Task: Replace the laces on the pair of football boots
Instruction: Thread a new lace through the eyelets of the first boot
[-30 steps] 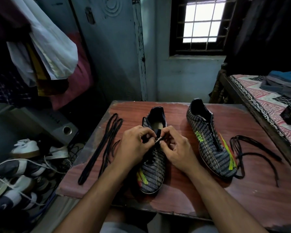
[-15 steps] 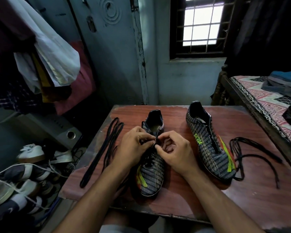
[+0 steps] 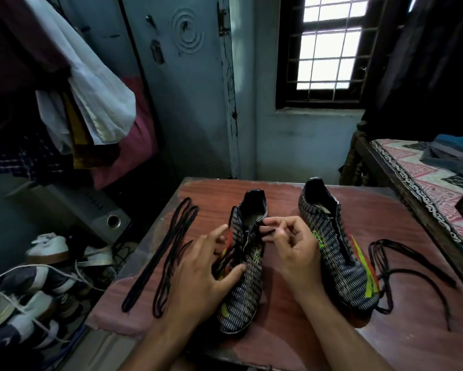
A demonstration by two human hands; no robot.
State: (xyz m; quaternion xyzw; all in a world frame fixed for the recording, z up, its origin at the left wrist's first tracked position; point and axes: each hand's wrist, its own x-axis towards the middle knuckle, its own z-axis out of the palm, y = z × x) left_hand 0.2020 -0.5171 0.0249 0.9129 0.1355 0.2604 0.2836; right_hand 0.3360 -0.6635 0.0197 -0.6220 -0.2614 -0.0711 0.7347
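Two dark patterned football boots with yellow-green marks lie on a reddish wooden table [image 3: 318, 325]. The left boot [image 3: 245, 295] is between my hands, toe toward me. My left hand [image 3: 200, 277] rests on its left side with fingers spread, thumb across the upper. My right hand [image 3: 292, 247] pinches a black lace at the eyelets near the boot's opening. The right boot [image 3: 334, 245] lies apart, untouched. A folded pair of black laces [image 3: 168, 250] lies to the left of the boots. A loose black lace [image 3: 401, 271] sprawls at the right.
A bed with a patterned cover [image 3: 433, 188] borders the table on the right. Several shoes [image 3: 24, 290] and a speaker [image 3: 101, 212] crowd the floor at the left. Clothes [image 3: 91, 103] hang above them. The wall and a window [image 3: 329, 46] stand behind the table.
My left hand has let go of the lace at the eyelets and dropped down to the boot's left side, fingers opened. My right hand still pinches the lace. The view shifted slightly.
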